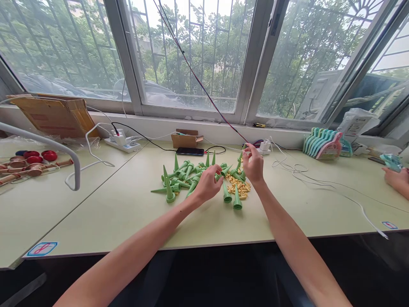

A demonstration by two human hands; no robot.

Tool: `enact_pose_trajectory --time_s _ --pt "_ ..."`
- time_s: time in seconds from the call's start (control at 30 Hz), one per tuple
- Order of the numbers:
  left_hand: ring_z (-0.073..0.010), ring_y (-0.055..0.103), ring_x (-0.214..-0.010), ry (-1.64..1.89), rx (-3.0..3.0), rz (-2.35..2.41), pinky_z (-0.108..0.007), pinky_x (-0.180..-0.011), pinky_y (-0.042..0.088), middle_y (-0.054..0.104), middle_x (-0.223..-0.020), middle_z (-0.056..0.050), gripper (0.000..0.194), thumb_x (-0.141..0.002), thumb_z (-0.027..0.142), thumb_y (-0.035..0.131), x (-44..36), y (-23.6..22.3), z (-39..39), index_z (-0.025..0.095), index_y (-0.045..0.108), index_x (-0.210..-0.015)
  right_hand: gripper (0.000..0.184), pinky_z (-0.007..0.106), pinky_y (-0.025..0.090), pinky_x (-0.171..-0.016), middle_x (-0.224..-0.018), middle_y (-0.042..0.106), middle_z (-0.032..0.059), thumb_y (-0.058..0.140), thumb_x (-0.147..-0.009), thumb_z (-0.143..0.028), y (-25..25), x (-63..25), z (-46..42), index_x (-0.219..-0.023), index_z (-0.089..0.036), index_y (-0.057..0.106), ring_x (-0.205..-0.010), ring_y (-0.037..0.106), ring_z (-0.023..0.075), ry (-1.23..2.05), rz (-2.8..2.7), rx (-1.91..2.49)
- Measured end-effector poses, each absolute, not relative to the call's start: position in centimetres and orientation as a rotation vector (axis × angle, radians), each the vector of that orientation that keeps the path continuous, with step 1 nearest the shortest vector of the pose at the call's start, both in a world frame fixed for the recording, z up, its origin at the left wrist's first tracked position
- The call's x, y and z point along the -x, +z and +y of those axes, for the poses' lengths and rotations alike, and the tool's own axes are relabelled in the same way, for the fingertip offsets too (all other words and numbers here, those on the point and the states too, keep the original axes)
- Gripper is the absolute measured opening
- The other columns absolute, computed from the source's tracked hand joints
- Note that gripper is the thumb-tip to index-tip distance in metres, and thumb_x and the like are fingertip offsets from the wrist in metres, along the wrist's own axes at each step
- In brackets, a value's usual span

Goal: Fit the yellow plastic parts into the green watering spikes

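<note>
My left hand (207, 184) is closed at the fingertips around a green plastic spike (226, 170) with a ribbed, hollow collar. Farther right, my right hand (253, 165) is raised a little with thumb and fingers pinched. A green spike tip shows beside those fingers, but what they hold is too small to make out. Many more green spikes (194, 182) lie in a loose pile around my left hand, some standing on their collars. Small pale-yellow plastic pieces (239, 189) are heaped between my hands. Two upright spikes, one of them the front spike (237, 200), stand before that heap.
Behind the pile lie a phone (190, 151) and a small open cardboard box (187, 138). White cables (297, 169) trail across the right side near pastel hangers (322, 143). Wooden toys with red balls (49, 155) lie far left. Another person's hand (396, 179) is at right.
</note>
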State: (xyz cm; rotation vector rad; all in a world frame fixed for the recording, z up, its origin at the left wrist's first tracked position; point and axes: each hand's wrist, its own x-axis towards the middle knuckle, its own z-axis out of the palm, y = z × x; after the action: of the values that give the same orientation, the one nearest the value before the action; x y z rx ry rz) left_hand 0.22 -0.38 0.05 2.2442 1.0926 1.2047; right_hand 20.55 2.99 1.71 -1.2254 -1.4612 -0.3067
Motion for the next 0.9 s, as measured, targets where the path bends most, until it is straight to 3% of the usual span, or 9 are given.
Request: enact_pose_trajectory --time_s 0.27,0.57,0.77,0.9 --pt "-0.0078 0.045 -0.053 1.199 -2.233 1.095 -0.027 -0.058 0.042 0.063 -0.095 -0.004 0.013 -0.083 0.018 0.057 -0.2 0.1 -0.3 0.018 0.055 -0.096 0.028 0.037 0.044 -0.086 -0.102 0.069 0.0088 0.047 -0.093 -0.025 1.9 -20.2 2.7 -0.116 -0.016 0.059 -0.074 0.058 0.0169 -0.324 -1.446 1.180" --pt "-0.0076 0.045 -0.054 1.199 -2.248 1.117 -0.026 -0.060 0.042 0.063 -0.095 -0.004 0.014 -0.084 0.018 0.056 -0.2 0.2 -0.4 0.018 0.055 -0.097 0.019 0.029 0.046 -0.067 -0.083 0.064 0.0050 0.045 -0.094 -0.027 1.8 -18.8 1.8 -0.095 -0.017 0.061 -0.064 0.054 0.0150 -0.349 -1.455 1.129" --pt "-0.0072 0.046 -0.052 1.207 -2.254 1.102 -0.027 -0.061 0.042 0.063 -0.094 -0.003 0.013 -0.084 0.019 0.057 -0.3 0.2 -0.3 0.017 0.055 -0.097 0.020 0.028 0.046 -0.065 -0.090 0.070 0.0040 0.050 -0.091 -0.025 0.8 -17.8 1.7 -0.101 -0.018 0.065 -0.053 0.049 0.0112 -0.119 -1.688 1.223" --pt "-0.0077 0.046 -0.053 1.224 -2.266 1.094 -0.026 -0.061 0.042 0.063 -0.093 -0.003 0.013 -0.084 0.018 0.056 -0.3 0.0 -0.2 0.018 0.054 -0.097 0.024 0.029 0.048 -0.075 -0.100 0.072 0.0063 0.057 -0.084 -0.019 -0.2 -17.5 2.1 -0.106 -0.018 0.066 -0.076 0.063 0.0165 0.054 -1.883 1.313"
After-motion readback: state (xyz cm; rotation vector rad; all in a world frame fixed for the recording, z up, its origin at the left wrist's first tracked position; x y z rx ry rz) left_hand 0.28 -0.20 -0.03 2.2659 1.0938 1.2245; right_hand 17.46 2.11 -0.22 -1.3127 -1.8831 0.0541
